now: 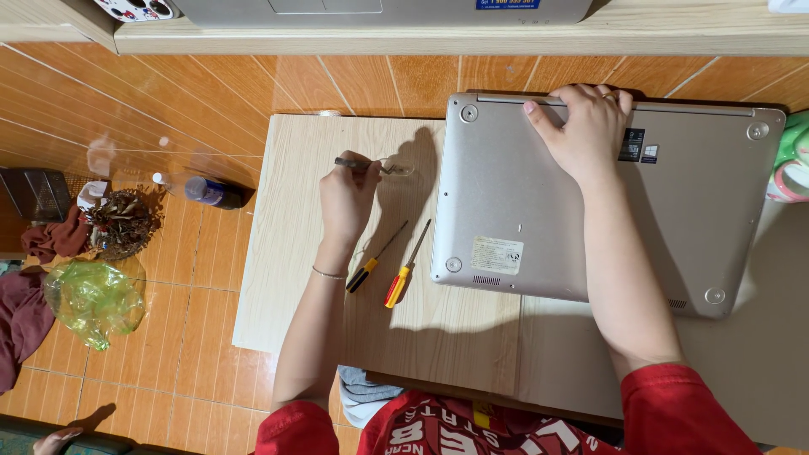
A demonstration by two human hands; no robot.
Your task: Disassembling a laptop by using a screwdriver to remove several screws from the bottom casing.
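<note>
Laptop, silver and turned bottom-up, lies on the right half of the pale wooden surface, its long axis running left to right and tilted a little, the hinge edge on the far side. The right hand rests on that far edge, fingers curled over the hinge rim and thumb stretched out to the left along it; it grips the case itself and nothing else. The left hand sits well to the left of the laptop, out on bare wood, fingers closed around a slim metal tool that points right toward a small clear dish just beside its tip. Whether the tip touches the dish I cannot tell.

Between the left hand and the laptop's near left corner lie two screwdrivers, one with a black and yellow handle, one with a red and yellow handle, both angled with shafts pointing far-right toward the case. They lie just beside the left wrist, so that hand is the nearer one to them; the right hand is the only one on the laptop.
</note>
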